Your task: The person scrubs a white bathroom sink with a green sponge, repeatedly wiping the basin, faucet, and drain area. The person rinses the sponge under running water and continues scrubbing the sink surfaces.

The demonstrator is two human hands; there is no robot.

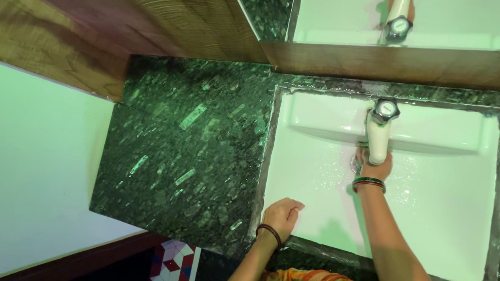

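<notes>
A white rectangular sink (pixel 439 211) sat sunk into a dark green speckled stone bench (pixel 189 144); its basin was wet, with droplets scattered across the floor near the drain, and held nothing else that could be made out. A white tap (pixel 379 133) with a round metal knob stood at the back edge, its spout reaching over the basin.

The right hand (pixel 371 166) stretched forward on a long straight arm, two bangles at the wrist, and lay under the spout; the tap hid its fingers, so their state could not be told.

The left hand (pixel 282 215) rested on the sink's near left rim, wrist bent, a dark band around it, fingers curled loosely against the white edge, holding nothing.
</notes>
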